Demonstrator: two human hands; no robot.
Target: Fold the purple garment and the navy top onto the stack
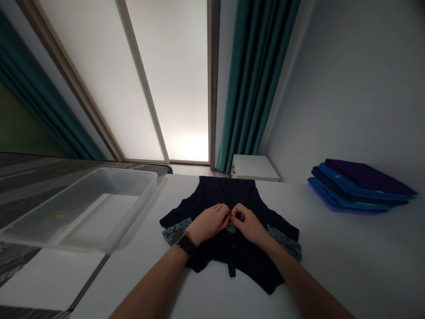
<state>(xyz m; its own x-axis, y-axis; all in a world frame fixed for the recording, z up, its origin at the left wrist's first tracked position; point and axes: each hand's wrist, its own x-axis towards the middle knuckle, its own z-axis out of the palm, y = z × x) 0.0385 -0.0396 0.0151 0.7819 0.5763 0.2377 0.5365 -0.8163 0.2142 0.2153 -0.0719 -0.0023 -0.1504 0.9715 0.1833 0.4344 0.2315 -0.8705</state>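
A dark navy garment (229,188) lies spread on the white table (206,292) in front of me, with blue-grey patterned fabric showing at both sides and a little in the middle. My left hand (212,221), a dark watch on its wrist, is closed with its fingertips pinched at the garment's centre. Right beside it, my right hand (249,223) also pinches there with thumb and index finger. The two sets of fingertips nearly meet, and the small bit between them is too hidden to make out. A short blue strap (231,269) hangs from the garment's near edge.
To the left stands a translucent plastic bin (133,208). A stack of folded blue and purple cloth items (358,188) sits at the right by the wall. Beyond the table are a white cabinet (254,167), teal curtains (259,79) and a frosted sliding door (172,79).
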